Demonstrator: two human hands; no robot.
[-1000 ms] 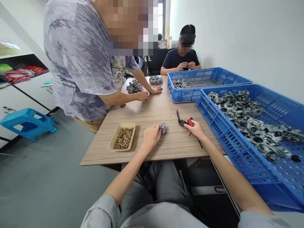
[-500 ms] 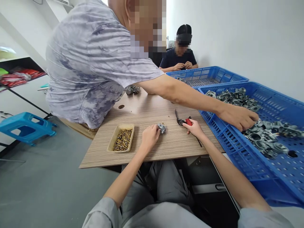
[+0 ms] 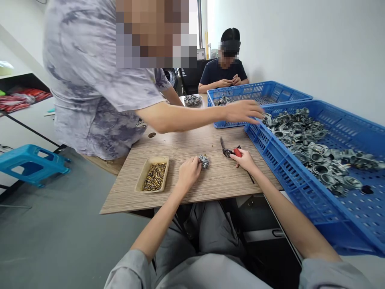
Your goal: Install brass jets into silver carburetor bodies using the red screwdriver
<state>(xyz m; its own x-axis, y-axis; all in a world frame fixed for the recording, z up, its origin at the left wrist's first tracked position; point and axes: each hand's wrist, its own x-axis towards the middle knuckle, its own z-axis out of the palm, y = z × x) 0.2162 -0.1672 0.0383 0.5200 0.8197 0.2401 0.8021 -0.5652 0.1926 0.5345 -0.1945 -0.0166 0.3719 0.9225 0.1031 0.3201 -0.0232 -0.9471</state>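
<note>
a person's left hand point(image 3: 189, 174) is gripping a small silver die-cast metal fitting point(image 3: 204, 161) just above a wood-grain laminate surface point(image 3: 168, 146), while the right hand point(image 3: 244, 160) is holding red-handled steel pliers point(image 3: 238, 152) partly closed around the grip, beside a perforated blue plastic crate point(image 3: 264, 158) of grey metal castings point(image 3: 303, 136), with a co-worker's hand point(image 3: 242, 111) reaching over the surface.

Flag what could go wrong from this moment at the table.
The co-worker's hand reaches across above the table towards the blue crate, so it might bump the person's right hand or the red-handled pliers it holds. The left hand grips a small metal casting beside a shallow tray of loose brass pins, which could spill if knocked.
</note>
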